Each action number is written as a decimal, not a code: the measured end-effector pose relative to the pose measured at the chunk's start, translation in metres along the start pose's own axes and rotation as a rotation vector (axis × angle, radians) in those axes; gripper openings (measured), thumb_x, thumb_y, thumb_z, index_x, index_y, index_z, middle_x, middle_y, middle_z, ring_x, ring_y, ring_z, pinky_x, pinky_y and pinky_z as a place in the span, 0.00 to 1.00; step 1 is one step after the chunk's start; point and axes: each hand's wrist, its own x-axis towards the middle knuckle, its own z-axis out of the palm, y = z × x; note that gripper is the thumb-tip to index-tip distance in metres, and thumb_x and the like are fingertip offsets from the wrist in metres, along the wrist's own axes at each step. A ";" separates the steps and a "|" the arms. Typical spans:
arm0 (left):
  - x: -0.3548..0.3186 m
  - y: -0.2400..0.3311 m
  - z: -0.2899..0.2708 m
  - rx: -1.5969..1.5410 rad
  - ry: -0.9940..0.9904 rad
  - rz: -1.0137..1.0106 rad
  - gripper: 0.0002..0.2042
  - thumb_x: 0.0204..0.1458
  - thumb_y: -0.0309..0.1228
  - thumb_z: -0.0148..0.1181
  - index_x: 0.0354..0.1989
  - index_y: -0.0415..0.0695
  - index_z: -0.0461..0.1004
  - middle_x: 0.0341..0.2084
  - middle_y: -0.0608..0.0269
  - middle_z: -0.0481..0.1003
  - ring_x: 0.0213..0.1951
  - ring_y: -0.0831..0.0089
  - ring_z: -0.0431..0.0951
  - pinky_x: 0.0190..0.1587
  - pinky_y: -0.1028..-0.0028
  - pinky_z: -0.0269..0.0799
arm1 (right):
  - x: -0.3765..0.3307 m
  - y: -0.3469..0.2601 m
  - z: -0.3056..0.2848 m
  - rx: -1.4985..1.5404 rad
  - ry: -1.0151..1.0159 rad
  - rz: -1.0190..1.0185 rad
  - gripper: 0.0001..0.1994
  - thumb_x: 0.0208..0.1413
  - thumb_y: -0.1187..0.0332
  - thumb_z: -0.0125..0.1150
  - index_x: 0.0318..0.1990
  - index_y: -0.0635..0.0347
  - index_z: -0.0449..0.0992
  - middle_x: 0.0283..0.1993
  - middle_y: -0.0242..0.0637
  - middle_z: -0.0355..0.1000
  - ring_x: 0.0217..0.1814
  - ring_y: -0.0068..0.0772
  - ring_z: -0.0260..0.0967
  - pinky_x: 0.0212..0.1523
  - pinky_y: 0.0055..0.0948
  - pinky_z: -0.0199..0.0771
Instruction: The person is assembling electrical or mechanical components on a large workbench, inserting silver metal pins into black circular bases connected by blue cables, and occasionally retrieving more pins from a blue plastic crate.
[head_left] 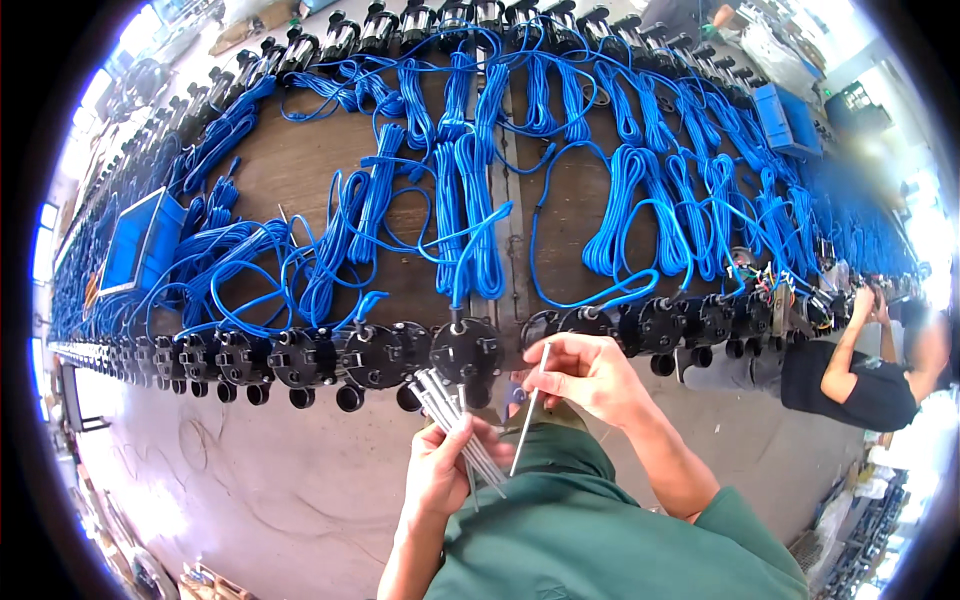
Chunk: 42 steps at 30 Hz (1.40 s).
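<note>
My left hand (447, 462) is closed round a bundle of several long, thin metal rods (440, 402), which look like long bolts with small heads at the upper end. My right hand (588, 378) pinches a single rod (530, 415) of the same kind between thumb and fingers, tilted, its lower end hanging free. Both hands are in front of my body at the near table edge. Just beyond them stands a black round pump-like housing (466, 350) with a blue cable rising from its top. Part of the left fingers is hidden by the rods.
Coiled blue cables (470, 215) cover much of the brown table (285, 165). Rows of black housings line its near and far edges. Blue bins stand at left (143, 243) and far right (787, 120). A person in dark clothing (850, 385) works at the right.
</note>
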 end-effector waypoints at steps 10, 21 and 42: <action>-0.013 -0.013 0.020 -0.008 0.079 0.088 0.06 0.63 0.27 0.59 0.40 0.38 0.69 0.28 0.49 0.79 0.21 0.66 0.81 0.19 0.72 0.78 | 0.010 0.001 -0.022 0.025 -0.079 -0.035 0.19 0.64 0.75 0.61 0.61 0.65 0.69 0.42 0.43 0.81 0.39 0.23 0.77 0.40 0.23 0.79; -0.008 0.009 0.030 0.011 -0.011 0.178 0.08 0.65 0.24 0.55 0.48 0.35 0.68 0.32 0.47 0.80 0.25 0.67 0.80 0.23 0.75 0.76 | 0.018 0.006 0.004 0.198 -0.073 0.085 0.07 0.66 0.68 0.53 0.42 0.62 0.72 0.28 0.23 0.63 0.23 0.15 0.60 0.27 0.18 0.68; 0.014 0.062 0.003 0.126 0.198 0.498 0.11 0.66 0.35 0.57 0.38 0.38 0.73 0.25 0.67 0.68 0.27 0.77 0.66 0.28 0.77 0.61 | 0.057 -0.043 -0.004 -0.867 0.399 -0.688 0.06 0.52 0.74 0.65 0.36 0.64 0.78 0.29 0.45 0.79 0.27 0.36 0.79 0.30 0.31 0.77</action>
